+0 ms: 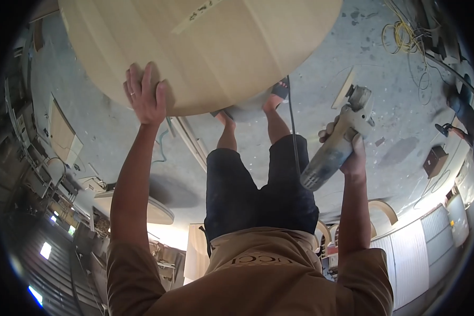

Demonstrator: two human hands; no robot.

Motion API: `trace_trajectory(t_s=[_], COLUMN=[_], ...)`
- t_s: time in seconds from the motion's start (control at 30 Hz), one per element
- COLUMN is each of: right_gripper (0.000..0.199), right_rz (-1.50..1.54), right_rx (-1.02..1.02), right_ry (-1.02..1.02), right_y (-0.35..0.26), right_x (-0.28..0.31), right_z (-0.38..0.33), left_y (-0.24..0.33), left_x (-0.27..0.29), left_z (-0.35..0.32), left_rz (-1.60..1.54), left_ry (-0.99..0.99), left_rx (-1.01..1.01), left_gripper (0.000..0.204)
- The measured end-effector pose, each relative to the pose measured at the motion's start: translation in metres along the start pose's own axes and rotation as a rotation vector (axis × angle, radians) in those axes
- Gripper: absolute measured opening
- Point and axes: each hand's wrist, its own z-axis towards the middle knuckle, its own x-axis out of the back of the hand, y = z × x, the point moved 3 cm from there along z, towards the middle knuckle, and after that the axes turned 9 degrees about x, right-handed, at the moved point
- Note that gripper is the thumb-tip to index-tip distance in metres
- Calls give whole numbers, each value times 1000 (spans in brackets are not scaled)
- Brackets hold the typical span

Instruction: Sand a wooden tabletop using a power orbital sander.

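A large rounded wooden panel (210, 63), pale and striped in grain, fills the top of the view, with a strip of marked tape (197, 16) on its face. My left hand (145, 95) lies flat on the panel near its close edge, fingers stretched out and a ring on one of them. Off to the right of the panel, my right hand (357, 155) is wrapped round the body of a dusty angle grinder (334, 147). The grinder is held up in the air, its disc end pointing away from me and apart from the wood. A dark cord (294, 116) hangs beside it.
Yellow cable (403, 37) lies coiled on the grey concrete floor (321, 95) at the far right. A brown box (435, 161) and another person's arm (461, 134) are at the right. Wooden boards (63, 131) lie at the left; a curved panel (155, 210) stands behind my left arm.
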Motion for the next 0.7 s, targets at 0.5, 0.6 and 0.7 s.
trace_trajectory(t_s=[0.5,0.6,0.7], right_gripper=[45,45,46], right_rz=[-521,-780,-873], right_rx=[-103,-71,-67], right_ry=[247,224,221], right_y=[128,158,189], right_x=[-129,-179,-226], right_z=[-92,-96,-88], left_y=[-48,-105,-146], left_x=[2,6,-1], left_z=[22,49,57], left_rz=[-163,-58,1], left_ry=[-47,6,140], left_rx=[-280,-282,-201], left_gripper=[69,62,63])
